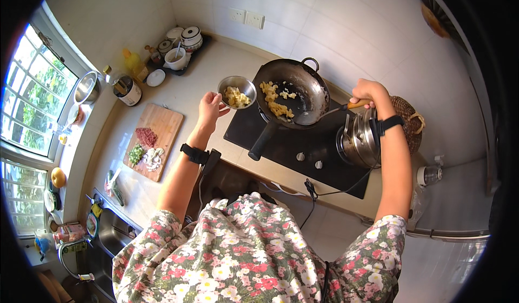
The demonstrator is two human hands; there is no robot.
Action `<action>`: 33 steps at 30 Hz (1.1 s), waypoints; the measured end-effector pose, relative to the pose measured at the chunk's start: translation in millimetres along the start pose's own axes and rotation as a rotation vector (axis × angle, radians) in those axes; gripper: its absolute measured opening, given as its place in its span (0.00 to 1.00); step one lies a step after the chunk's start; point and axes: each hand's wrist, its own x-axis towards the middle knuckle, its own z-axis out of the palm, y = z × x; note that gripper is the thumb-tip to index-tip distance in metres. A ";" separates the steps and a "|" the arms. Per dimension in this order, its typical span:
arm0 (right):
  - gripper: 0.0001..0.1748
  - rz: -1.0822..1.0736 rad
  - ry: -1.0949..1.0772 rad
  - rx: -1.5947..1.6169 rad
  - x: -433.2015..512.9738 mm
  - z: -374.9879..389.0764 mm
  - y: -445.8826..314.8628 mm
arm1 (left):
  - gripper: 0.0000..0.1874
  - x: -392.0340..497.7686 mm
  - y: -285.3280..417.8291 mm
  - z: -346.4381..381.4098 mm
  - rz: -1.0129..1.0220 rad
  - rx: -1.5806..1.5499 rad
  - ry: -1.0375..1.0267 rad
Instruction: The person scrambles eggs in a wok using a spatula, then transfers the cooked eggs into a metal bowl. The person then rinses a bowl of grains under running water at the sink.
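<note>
My left hand [211,110] grips the rim of a small stainless steel bowl [253,88], which holds yellow pieces that look like scrambled egg [236,97]. The bowl is just left of a dark wok [316,76] on the hob. More egg pieces [279,109] lie along the wok's left side, with a few crumbs near its middle. In my right hand [367,94] is the wooden handle of a metal spatula [309,117]. Its blade rests inside the wok, at the lower right of the egg. The wok's black handle [262,143] points toward me.
A wooden cutting board [172,134] on the left counter bears minced meat [146,137], chopped greens [136,154] and sliced white pieces [153,159]. Right of the wok stands a steel pot [359,136]. Bottles and lidded jars [191,37] line the back left, and a sink [111,232] lies lower left.
</note>
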 end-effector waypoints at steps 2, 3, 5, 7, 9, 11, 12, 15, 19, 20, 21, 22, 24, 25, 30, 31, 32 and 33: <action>0.08 -0.038 -0.125 0.058 21.3 2.3 8.2 | 0.09 -1.4 0.0 -2.0 0.006 -0.019 0.001; 0.08 -0.058 -0.173 0.072 31.8 4.2 12.4 | 0.09 -1.7 0.4 -3.3 0.008 -0.023 0.007; 0.10 -0.057 -0.185 0.261 44.6 31.8 27.7 | 0.09 -2.8 0.1 -6.0 0.015 -0.045 0.020; 0.16 -0.093 -0.081 0.307 51.5 69.5 40.2 | 0.08 -3.6 -1.3 -9.7 0.027 -0.069 0.025; 0.20 -0.153 -0.023 0.450 53.6 111.1 48.9 | 0.08 -2.0 -3.1 -11.9 0.017 -0.070 0.036; 0.22 -0.199 0.115 0.497 54.9 148.6 44.2 | 0.09 0.9 -4.2 -13.5 0.002 -0.046 0.030; 0.23 -0.244 0.137 0.539 54.6 160.8 41.7 | 0.09 3.0 -4.5 -13.5 0.002 -0.034 0.036; 0.28 -0.219 0.232 0.535 45.1 188.9 35.8 | 0.08 8.3 -3.6 -9.0 0.018 -0.014 0.034; 0.29 -0.139 0.325 0.468 20.1 211.6 41.1 | 0.08 11.9 -0.3 -0.3 0.018 -0.015 0.007; 0.26 -0.130 0.319 0.465 13.9 214.3 44.4 | 0.08 11.8 -0.4 2.7 0.019 -0.012 -0.004; 0.25 -0.128 0.338 0.480 7.0 216.8 48.8 | 0.08 12.5 -0.7 6.1 0.025 -0.011 -0.015; 0.23 -0.127 0.359 0.494 -0.9 219.1 54.0 | 0.08 13.3 -1.1 10.1 0.020 -0.007 -0.024; 0.21 -0.075 0.350 0.493 -15.4 220.9 64.1 | 0.09 16.3 -3.8 18.5 0.019 -0.003 -0.037; 0.21 -0.069 0.370 0.506 -22.4 219.6 69.6 | 0.09 18.3 -5.8 23.0 0.021 0.023 -0.046; 0.19 -0.111 0.467 0.525 -57.8 204.7 85.7 | 0.10 30.2 -19.3 54.2 0.037 0.164 -0.039; 0.18 -0.134 0.497 0.536 -66.6 199.5 87.4 | 0.12 32.0 -22.0 61.4 0.040 0.197 -0.022; 0.16 -0.139 0.528 0.538 -75.8 194.4 87.7 | 0.12 33.7 -24.2 68.6 0.047 0.208 -0.020; 0.15 -0.195 0.594 0.521 -84.8 189.0 86.8 | 0.12 34.7 -26.2 75.6 0.065 0.201 -0.030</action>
